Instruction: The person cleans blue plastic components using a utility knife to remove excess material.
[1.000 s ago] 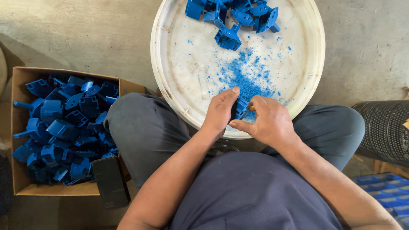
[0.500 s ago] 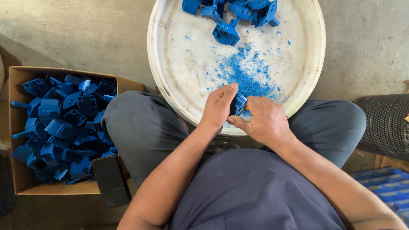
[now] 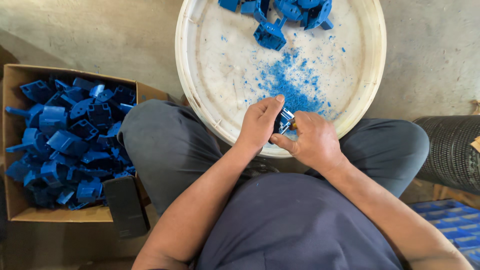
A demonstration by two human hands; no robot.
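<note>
Over the tray's [image 3: 200, 65] near rim, our left hand [image 3: 259, 124] and right hand [image 3: 312, 141] both grip one blue part [image 3: 285, 120] between them, fingers closed.

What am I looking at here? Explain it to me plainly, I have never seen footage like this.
There is no machine here. A seated person wears a camera on the head, so the picture looks straight down at their own lap and two bare hands. The left hand and right hand together hold a small blue part over the near edge of a round white tray. On the tray lie blue shavings and, at the far side, a pile of parts. To the person's left a cardboard box holds many more of the same, with a dark flat object beside it. A black ribbed cylinder lies on the right.
</note>
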